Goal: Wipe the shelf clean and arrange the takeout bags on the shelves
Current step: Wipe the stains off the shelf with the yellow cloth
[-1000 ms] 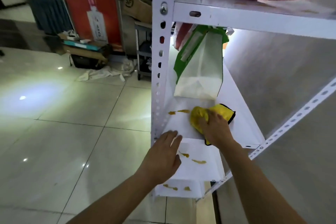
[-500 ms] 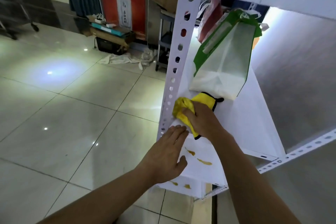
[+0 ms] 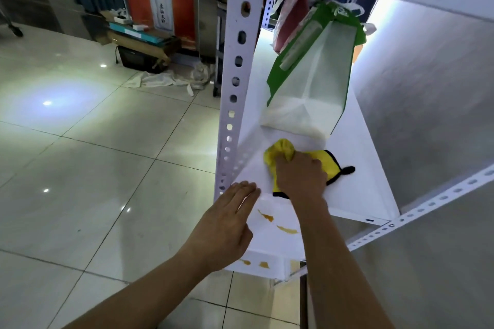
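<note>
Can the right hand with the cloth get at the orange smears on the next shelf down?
Probably yes: the smears lie exposed near the right hand; only the left hand rests beside them.

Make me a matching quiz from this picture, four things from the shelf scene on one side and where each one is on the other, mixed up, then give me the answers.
Things:
1. yellow cloth
2. green and white bag
3. orange smears
4. left hand

Places:
A. standing on the shelf behind the cloth
B. flat against the shelf's front edge, by the post
C. under the right hand, on the shelf
D. on the lower shelf, below the one being wiped

Pairs: 1-C, 2-A, 3-D, 4-B
</note>
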Demonstrator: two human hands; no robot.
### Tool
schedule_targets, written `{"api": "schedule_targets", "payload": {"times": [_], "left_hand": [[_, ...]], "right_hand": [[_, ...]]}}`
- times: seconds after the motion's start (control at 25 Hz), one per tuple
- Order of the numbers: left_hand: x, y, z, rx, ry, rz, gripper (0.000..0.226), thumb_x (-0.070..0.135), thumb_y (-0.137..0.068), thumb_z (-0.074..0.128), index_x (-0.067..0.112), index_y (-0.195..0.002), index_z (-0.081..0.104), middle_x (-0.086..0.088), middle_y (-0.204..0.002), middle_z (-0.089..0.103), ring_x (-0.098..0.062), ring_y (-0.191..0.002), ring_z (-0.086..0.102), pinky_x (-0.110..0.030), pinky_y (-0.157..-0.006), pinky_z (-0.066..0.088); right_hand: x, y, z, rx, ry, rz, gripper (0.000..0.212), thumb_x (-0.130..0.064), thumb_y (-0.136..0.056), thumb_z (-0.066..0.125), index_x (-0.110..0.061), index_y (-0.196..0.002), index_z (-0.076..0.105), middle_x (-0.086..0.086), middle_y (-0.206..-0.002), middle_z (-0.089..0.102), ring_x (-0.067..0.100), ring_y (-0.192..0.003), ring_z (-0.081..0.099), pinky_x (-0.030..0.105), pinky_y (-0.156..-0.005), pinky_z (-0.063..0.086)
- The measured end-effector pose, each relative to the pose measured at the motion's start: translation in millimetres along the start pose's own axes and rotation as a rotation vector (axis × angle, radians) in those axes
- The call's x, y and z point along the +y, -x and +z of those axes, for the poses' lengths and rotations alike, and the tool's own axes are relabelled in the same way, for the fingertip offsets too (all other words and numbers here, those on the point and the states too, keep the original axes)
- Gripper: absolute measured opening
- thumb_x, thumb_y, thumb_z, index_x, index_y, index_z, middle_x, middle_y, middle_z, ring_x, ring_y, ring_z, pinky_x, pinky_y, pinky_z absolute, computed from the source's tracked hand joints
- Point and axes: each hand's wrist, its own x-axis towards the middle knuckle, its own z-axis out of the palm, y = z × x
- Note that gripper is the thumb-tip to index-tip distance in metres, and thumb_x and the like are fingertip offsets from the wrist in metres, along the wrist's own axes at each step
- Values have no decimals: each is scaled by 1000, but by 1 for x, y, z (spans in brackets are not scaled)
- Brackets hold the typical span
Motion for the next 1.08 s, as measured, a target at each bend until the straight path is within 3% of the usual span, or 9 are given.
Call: {"api": "schedule_targets", "payload": {"times": [0.08,0.24,0.4,0.52,0.68,0.76,0.92,1.08], "left_hand": [[-2,1,2,2,17,0,68,10,-84,54,5,-150,39,-12,-154,40,-27,-145,33,-38,-120,28],[-2,-1,5,10,14,-10,67,10,-83,51,4,-149,39,-13,-154,40,-28,-145,32,-38,-121,24],[0,-3,2,-4,7,3,65,10,-85,49,4,-149,40,-14,-153,42,-30,-144,35,-43,-118,29],[-1,0,0,-20,-40,-36,62,17,-90,38,8,-152,36,-14,-155,38,-30,-145,33,-44,-118,29],[5,3,-4,-11,-17,-58,61,14,-88,46,4,-148,42,-14,-151,46,-30,-141,41,-43,-117,33],[6,1,-7,13,-63,-46,61,12,-82,57,2,-142,50,-15,-143,54,-30,-134,50,-43,-112,40],[9,0,-11,6,-78,-61,61,11,-80,64,2,-139,54,-15,-139,59,-29,-129,56,-41,-110,43],[10,-1,-7,20,-96,-63,61,9,-76,67,3,-136,57,-14,-136,61,-29,-126,58,-42,-106,47]], "right_hand": [[18,-3,-6,1,-39,91,57,-56,-99,37,-14,-128,62,13,-134,59,36,-130,46,47,-112,32],[15,-5,-3,69,-14,37,58,-55,-97,42,-18,-140,53,11,-151,45,33,-144,33,51,-121,15],[40,28,1,84,-211,-50,73,-62,-90,44,-21,-151,37,8,-154,43,31,-143,35,49,-119,24],[58,35,6,134,-241,-187,70,-61,-85,53,-17,-138,52,9,-140,58,33,-129,51,50,-108,40],[24,9,16,56,-222,-504,46,-37,-90,68,-12,-129,64,7,-130,66,27,-124,58,34,-106,38],[0,-5,24,53,-217,-584,45,-37,-92,68,-13,-130,65,6,-129,67,27,-124,58,35,-107,37],[-13,-14,28,114,85,-482,51,-61,-96,46,-31,-134,61,-9,-135,62,17,-128,53,33,-108,33],[-2,2,27,203,-37,-328,53,-64,-87,58,-32,-129,67,-4,-126,67,26,-120,57,39,-102,38]]}}
